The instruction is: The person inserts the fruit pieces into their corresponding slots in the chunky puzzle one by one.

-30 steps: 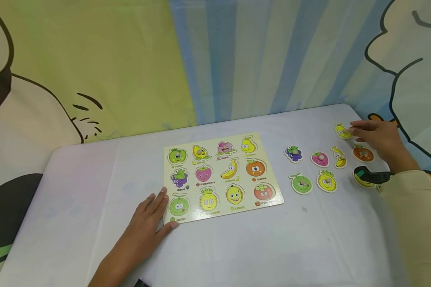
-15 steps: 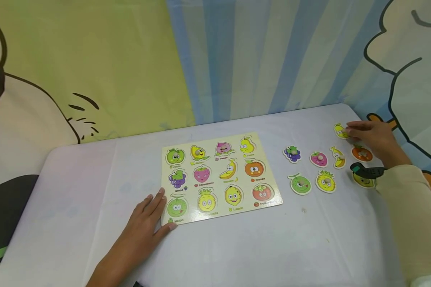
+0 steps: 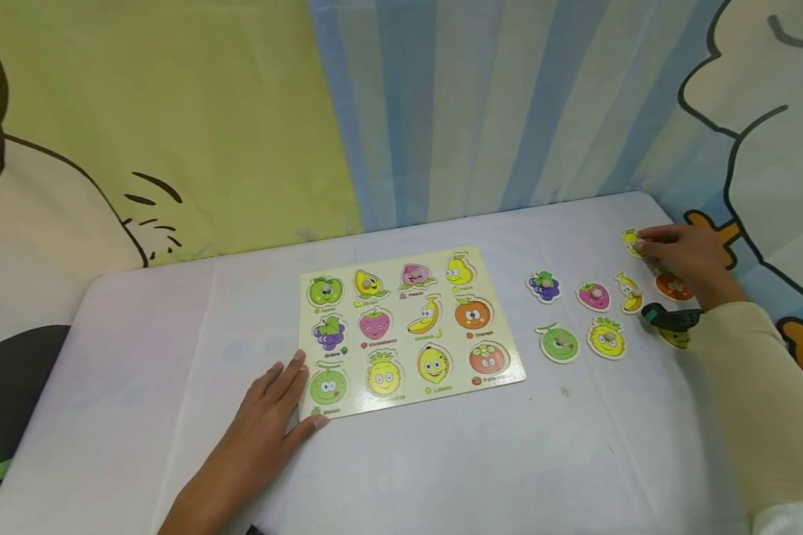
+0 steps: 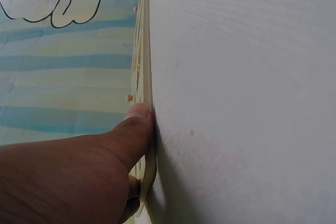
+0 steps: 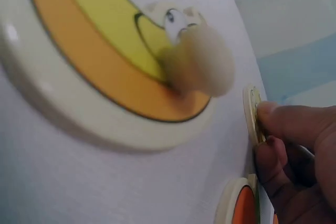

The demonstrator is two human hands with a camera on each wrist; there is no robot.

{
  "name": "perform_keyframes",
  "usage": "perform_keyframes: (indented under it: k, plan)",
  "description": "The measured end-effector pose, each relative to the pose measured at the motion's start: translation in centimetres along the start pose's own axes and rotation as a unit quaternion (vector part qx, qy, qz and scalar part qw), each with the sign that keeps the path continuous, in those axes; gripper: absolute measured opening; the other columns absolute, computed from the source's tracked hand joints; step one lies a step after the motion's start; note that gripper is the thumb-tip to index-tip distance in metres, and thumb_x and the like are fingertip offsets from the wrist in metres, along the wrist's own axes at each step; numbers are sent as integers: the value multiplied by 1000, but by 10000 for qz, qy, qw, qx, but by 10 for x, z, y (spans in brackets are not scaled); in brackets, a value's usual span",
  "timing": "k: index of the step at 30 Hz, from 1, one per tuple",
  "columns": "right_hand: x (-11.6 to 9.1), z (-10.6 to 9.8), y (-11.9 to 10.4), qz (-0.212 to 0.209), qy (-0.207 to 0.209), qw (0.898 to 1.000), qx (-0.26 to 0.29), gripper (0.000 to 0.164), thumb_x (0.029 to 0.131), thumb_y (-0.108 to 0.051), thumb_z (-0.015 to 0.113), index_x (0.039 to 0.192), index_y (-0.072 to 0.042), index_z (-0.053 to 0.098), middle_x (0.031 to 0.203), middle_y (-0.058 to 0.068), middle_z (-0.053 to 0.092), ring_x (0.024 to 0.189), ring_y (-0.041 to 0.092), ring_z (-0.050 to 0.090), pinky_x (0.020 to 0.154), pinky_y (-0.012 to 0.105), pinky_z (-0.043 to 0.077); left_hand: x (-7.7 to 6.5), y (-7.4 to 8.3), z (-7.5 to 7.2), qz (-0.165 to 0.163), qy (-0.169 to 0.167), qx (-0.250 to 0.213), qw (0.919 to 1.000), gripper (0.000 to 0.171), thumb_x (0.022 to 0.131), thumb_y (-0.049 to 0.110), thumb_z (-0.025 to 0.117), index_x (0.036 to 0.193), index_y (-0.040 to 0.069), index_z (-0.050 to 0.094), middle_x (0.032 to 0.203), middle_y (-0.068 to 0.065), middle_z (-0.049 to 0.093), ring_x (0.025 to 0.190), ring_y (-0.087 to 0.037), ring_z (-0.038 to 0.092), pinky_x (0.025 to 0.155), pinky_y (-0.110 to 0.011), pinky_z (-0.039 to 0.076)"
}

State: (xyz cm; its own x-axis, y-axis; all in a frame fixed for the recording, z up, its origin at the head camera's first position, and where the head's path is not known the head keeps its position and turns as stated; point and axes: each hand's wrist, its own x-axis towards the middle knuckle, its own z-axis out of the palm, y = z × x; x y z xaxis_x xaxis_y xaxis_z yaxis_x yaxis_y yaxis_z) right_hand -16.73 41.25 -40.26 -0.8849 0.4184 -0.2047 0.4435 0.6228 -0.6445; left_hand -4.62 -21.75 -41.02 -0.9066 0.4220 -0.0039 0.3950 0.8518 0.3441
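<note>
A pale yellow fruit puzzle board (image 3: pixel 401 405) lies on the white table, printed with rows of fruit faces. Small knobs stand on the apple, the yellow fruit beside it and the peach. My left hand (image 3: pixel 261 427) rests along the board's left edge with fingers extended, and the thumb (image 4: pixel 135 129) touches the edge in the left wrist view. At the far right, my right hand (image 3: pixel 692 260) pinches a yellow fruit puzzle piece (image 3: pixel 630 239) between thumb and fingers. That piece (image 5: pixel 251 111) shows edge-on in the right wrist view, partly covered by the fingertips.
Loose knobbed pieces lie right of the board: grapes (image 3: pixel 543 287), strawberry (image 3: pixel 593 296), banana (image 3: pixel 630 293), melon (image 3: pixel 559 344) and pineapple (image 3: pixel 606 339). An orange-red piece (image 3: pixel 672 286) and a yellow one (image 3: pixel 674 339) are partly hidden by the right arm. A cartoon-printed cloth (image 3: pixel 241 126) hangs behind.
My right hand has shifted slightly left, farther over the yellow piece, and its wrist hides more of the pieces below. The left hand stays on the board; the view has moved a little.
</note>
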Motion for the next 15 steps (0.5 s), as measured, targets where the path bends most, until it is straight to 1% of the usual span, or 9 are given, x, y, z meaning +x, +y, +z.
perform_keyframes:
  k: [3, 8, 15]
  plan:
    - [1, 1, -1, -90, -6, 9999, -61, 68, 91, -51, 61, 133, 2, 55, 123, 27, 53, 93, 33, 54, 49, 18, 44, 0, 0, 0, -12, -11, -2, 10000, 79, 87, 35, 73, 148, -1, 37, 158, -11, 27, 140, -40, 23, 108, -55, 29]
    - [4, 1, -3, -219, -9, 9995, -233, 62, 93, -47, 61, 128, 4, 58, 123, 28, 54, 98, 36, 51, 50, 20, 44, -1, 0, 0, -79, -68, -56, 9999, 79, 87, 35, 73, 148, 0, 37, 158, -10, 26, 140, -40, 22, 107, -56, 29]
    - [1, 3, -9, 5, -51, 9998, -192, 63, 92, -49, 62, 130, 2, 58, 128, 28, 51, 104, 37, 47, 53, 21, 43, 0, 1, -1, -92, -58, -38, 9999, 80, 87, 35, 74, 149, 1, 36, 158, -9, 26, 141, -40, 22, 108, -56, 29]
